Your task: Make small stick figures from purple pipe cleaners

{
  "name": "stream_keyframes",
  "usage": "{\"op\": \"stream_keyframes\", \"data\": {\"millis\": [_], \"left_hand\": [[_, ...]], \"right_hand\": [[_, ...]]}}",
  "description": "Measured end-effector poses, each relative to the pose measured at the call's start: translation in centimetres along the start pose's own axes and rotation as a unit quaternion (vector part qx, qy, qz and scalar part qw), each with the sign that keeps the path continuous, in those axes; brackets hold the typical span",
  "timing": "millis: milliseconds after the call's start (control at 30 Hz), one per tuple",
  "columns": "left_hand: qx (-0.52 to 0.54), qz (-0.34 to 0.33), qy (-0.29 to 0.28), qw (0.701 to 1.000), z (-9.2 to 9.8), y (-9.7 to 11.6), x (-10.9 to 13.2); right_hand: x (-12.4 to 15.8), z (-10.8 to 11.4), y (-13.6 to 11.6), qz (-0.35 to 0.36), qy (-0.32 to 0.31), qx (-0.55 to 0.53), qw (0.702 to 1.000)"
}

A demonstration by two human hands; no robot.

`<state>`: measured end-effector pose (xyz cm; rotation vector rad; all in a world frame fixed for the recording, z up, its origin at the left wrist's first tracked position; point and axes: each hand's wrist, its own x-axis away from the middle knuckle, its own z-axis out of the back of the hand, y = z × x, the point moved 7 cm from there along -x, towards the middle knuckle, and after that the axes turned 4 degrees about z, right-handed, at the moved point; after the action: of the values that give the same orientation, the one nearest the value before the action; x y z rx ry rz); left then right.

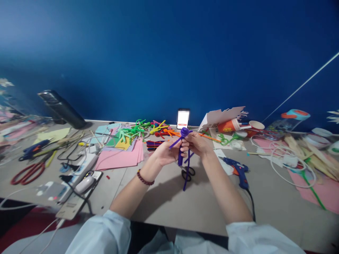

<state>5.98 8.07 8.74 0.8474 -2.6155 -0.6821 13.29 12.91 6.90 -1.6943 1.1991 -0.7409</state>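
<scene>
My left hand (pixel 166 151) and my right hand (pixel 197 144) meet above the middle of the table, both closed on a purple pipe-cleaner figure (pixel 184 155). Its coiled head sticks up between my fingertips and its stems hang down toward the tabletop. A short purple end juts out to the left past my left fingers. A dark red bead bracelet (pixel 144 178) circles my left wrist. Small black scissors (pixel 188 173) lie on the table just under the figure.
Pink paper sheets (pixel 119 158) and a heap of coloured pipe cleaners (pixel 144 129) lie behind my hands. A blue glue gun (pixel 238 171) rests at right, red scissors (pixel 28 173) and a power strip (pixel 83 168) at left. A phone (pixel 183 119) stands by the blue wall.
</scene>
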Motion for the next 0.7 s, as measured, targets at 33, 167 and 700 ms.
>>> {"op": "stream_keyframes", "data": {"millis": [33,167,700], "left_hand": [[-0.005,-0.002,0.0,1.0,0.0,-0.1,0.0],[-0.028,-0.012,0.01,0.999,0.0,-0.2,-0.1],[-0.11,-0.117,0.126,0.979,4.6,1.7,-2.1]], "right_hand": [[0.0,0.1,0.0,-0.003,-0.002,0.009,1.0],[0.3,0.1,-0.3,-0.015,-0.006,0.021,1.0],[-1.0,1.4,0.4,-0.017,0.066,0.03,0.997]]}}
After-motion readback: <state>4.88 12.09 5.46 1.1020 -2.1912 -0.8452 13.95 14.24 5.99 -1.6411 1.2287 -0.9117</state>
